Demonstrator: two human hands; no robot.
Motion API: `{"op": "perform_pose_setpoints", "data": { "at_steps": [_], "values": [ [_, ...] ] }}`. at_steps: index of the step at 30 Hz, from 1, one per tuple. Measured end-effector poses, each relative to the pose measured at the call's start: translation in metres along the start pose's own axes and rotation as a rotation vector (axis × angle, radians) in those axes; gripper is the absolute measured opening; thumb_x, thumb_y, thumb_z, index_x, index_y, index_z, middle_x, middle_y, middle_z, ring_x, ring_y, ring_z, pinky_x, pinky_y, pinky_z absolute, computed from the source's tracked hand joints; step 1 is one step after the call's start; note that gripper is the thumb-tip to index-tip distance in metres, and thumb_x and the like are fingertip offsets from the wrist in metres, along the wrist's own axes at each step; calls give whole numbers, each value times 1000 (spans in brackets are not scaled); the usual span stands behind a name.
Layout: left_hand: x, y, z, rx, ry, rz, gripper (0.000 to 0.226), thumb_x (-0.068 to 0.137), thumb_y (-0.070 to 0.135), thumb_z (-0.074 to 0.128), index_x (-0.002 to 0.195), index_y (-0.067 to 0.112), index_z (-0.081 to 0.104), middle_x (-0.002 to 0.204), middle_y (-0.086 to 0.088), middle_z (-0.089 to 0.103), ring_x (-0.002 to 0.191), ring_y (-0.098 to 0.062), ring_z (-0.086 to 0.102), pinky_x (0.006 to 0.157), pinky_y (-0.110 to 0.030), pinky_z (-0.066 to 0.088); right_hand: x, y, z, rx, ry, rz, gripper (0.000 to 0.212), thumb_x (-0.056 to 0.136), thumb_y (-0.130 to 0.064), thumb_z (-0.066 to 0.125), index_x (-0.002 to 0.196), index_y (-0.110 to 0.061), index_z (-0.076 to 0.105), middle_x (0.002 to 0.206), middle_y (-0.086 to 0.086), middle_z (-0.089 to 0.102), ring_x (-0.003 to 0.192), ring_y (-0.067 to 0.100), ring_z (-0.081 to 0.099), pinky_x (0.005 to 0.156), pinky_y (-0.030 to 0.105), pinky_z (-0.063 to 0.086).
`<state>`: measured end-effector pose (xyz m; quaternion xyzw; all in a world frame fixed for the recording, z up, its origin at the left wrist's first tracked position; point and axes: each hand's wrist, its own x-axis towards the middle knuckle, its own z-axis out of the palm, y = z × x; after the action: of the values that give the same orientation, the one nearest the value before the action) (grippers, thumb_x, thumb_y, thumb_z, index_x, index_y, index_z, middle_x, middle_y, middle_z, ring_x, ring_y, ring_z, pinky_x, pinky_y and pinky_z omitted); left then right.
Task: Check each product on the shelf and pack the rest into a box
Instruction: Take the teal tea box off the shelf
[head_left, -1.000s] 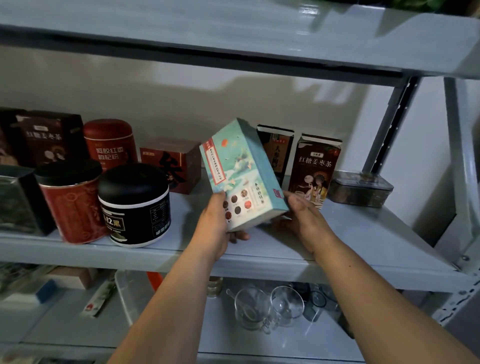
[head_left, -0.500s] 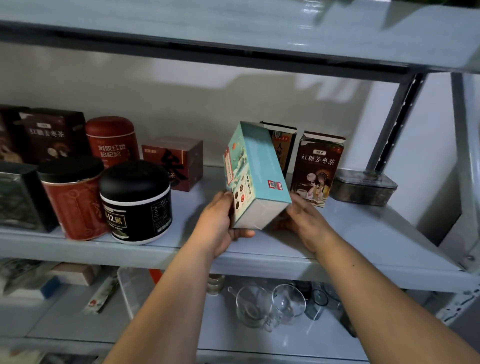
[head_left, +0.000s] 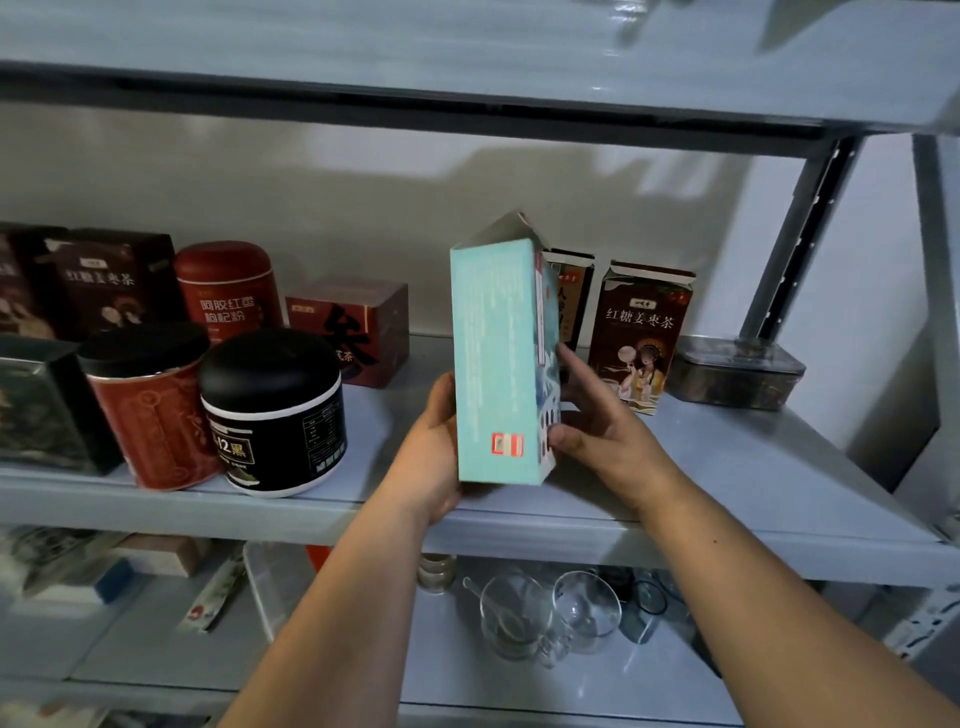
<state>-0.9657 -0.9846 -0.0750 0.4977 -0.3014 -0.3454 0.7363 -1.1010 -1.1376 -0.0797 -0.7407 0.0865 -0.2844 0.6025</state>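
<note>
Both bare forearms reach up from the near edge of the view toward the middle level of a grey metal shelf (head_left: 727, 467). Between them stands a tall pale-turquoise cardboard box (head_left: 493, 364), held upright just above the shelf board, its plain printed side facing the camera and a small red label low on that side. The left hand (head_left: 434, 457) cups the box's left face from behind; its palm and fingers are mostly hidden by the carton, so only the back of the hand and the wrist show. The right hand (head_left: 597, 431) presses flat against the illustrated right face, fingers pointing up and to the left, thumb low near the bottom corner. The grip of each hand is closed onto the box — one from either side.

To the left on the same shelf stand a black round jar with a white band (head_left: 272, 410) and a red cylindrical tin with a black lid (head_left: 150, 405), near the front edge. Behind them are a dark red domed tin (head_left: 228, 291), a dark brown carton with pale characters (head_left: 104, 286) and a red-brown cube box (head_left: 353, 332). The far-left items are cut off by the frame and too dark to read. Right of the held box stands a brown illustrated carton (head_left: 644, 332); a second carton is half hidden behind the turquoise one. Farther right lies a low clear-lidded tin (head_left: 737, 371), contents unclear.

On the lower shelf — blurred — are clear glass cups (head_left: 550, 613).
</note>
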Motion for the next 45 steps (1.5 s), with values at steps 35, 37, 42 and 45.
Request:
{"op": "perform_pose_setpoints", "data": {
  "at_steps": [35,37,42,45],
  "values": [
    [-83,1,34,276,-190,31,31,97,36,56,127,34,61,109,-3,78,97,-23,76,72,-36,63,-138,-41,-10,144,261,102,63,87,-31,79,132,-64,51,119,8,74,105,32,75,80,54,62],
    [-101,-9,43,278,-250,1,45,87,43,57,131,32,60,111,-3,78,97,-25,76,71,-37,62,-167,-40,-13,152,281,131,64,83,-36,79,133,-64,52,120,9,73,107,34,74,80,55,61],
    [-143,-44,67,343,-322,-75,43,81,49,59,123,40,62,107,5,78,93,-15,77,68,-28,61,-251,-33,-18,146,380,176,67,85,-35,82,136,-63,50,120,2,74,112,30,72,80,48,63],
    [-169,-71,90,396,-385,-149,32,92,50,67,121,40,63,113,3,77,100,-17,76,78,-36,62,-311,-31,-19,179,487,224,67,83,-27,78,133,-58,46,113,-7,76,107,24,74,75,38,63]
  ]
}}
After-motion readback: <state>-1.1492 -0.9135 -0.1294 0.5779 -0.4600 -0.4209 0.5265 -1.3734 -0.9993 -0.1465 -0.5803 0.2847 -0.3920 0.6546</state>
